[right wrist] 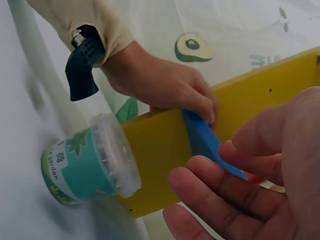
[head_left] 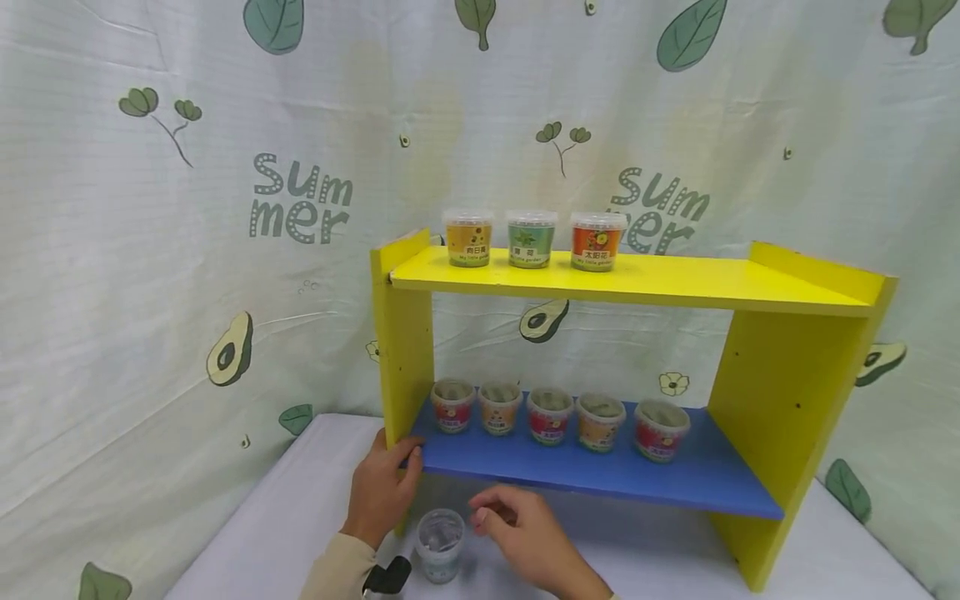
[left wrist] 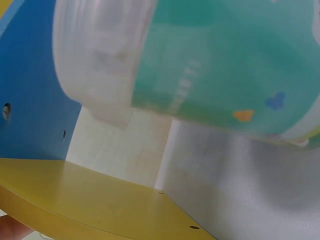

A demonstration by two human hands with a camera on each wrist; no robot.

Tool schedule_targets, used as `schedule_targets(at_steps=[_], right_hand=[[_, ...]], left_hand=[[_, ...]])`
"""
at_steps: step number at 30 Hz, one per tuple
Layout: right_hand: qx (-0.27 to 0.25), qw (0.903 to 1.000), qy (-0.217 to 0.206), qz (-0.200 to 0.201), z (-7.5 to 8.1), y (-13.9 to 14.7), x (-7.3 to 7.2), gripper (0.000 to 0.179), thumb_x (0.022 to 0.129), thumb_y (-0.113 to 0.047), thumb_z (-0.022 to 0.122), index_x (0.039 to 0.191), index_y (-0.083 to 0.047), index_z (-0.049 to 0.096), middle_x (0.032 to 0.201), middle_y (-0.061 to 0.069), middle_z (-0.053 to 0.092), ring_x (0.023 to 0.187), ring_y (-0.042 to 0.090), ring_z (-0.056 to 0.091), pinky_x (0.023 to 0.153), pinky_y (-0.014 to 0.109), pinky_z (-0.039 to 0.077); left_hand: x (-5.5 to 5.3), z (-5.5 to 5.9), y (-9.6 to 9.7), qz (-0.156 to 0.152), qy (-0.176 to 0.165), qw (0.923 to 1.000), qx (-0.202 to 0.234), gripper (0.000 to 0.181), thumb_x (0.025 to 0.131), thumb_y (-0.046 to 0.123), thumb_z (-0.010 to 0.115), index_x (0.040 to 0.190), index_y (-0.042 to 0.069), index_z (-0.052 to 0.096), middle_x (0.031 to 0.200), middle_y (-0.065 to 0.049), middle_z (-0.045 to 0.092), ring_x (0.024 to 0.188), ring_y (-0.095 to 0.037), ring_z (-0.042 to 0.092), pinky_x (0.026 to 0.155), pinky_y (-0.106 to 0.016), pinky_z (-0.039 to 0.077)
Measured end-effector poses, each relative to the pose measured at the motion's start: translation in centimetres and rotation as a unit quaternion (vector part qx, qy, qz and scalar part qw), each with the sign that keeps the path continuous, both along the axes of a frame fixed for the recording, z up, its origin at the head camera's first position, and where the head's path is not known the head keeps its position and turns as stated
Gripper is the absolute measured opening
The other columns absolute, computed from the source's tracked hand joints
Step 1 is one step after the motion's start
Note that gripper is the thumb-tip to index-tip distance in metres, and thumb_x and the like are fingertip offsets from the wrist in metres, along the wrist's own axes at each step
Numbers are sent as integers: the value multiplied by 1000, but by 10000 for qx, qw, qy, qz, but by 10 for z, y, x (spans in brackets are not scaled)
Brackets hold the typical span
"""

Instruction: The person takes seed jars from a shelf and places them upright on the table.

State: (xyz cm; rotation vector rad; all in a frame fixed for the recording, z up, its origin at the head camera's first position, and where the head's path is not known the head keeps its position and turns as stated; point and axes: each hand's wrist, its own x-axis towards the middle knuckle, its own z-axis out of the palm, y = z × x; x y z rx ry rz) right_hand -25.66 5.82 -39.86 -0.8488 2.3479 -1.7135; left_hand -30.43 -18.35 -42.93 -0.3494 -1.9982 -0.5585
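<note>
My left hand (head_left: 380,487) grips the front edge of a yellow shelf unit's left side panel (head_left: 408,358), its fingers right at the blue lower board (head_left: 517,467). Below that hand, on the white table, stands a lidded plastic cup (head_left: 441,546). Its green label (right wrist: 82,160) with a leaf picture shows in the right wrist view, and the same cup (left wrist: 210,65) fills much of the left wrist view. Just right of the cup hovers my right hand (head_left: 521,529), fingers loosely bent with nothing between them.
On the yellow top board stand an orange-yellow cup (head_left: 468,239), a green cup (head_left: 531,240) and a red-orange cup (head_left: 597,242). Several red and orange cups (head_left: 550,417) line the blue board. The right side panel (head_left: 795,400) is yellow; a printed curtain (head_left: 187,292) hangs behind.
</note>
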Motion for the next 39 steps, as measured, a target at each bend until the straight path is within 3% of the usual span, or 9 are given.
schedule_targets(at_steps=[17, 24, 31, 35, 39], right_hand=[[-384, 9990, 201, 76, 16, 7, 6, 18, 94, -23, 54, 103, -13, 66, 90, 4, 66, 82, 23, 65, 69, 30, 51], [-155, 9992, 332, 173, 29, 22, 9, 17, 93, -25, 55, 105, -17, 65, 96, 0, 66, 86, 24, 65, 71, 31, 51], [-28, 9965, 828, -50, 66, 45, 17, 22, 93, -27, 56, 108, -12, 64, 98, 5, 66, 87, 20, 65, 74, 31, 51], [-211, 9953, 918, -224, 95, 63, 18, 26, 93, -27, 55, 110, -8, 62, 99, 9, 65, 91, 25, 64, 78, 33, 50], [-122, 9948, 1008, -123, 120, 82, 15, 29, 94, -26, 53, 114, -5, 59, 101, 9, 64, 92, 29, 64, 78, 35, 50]], left_hand=[[-1, 3, 2, 41, -160, 9999, -31, 17, 89, 23, 56, 102, 22, 67, 105, -10, 54, 78, -21, 57, 64, -42, 51], [-1, 1, 3, 33, -131, 9999, 40, 16, 88, 23, 58, 101, 23, 67, 106, -11, 53, 75, -21, 58, 62, -42, 50], [0, -3, 2, -36, 84, 9999, 108, 16, 87, 19, 57, 100, 20, 67, 103, -12, 54, 72, -22, 58, 60, -44, 49], [-1, -5, 3, -84, 186, 9997, 110, 16, 87, 18, 57, 99, 19, 68, 104, -13, 55, 74, -25, 59, 59, -46, 48], [-5, -3, 7, 35, 226, 9994, 242, 16, 87, 18, 57, 98, 20, 68, 105, -14, 55, 74, -27, 61, 56, -48, 47]])
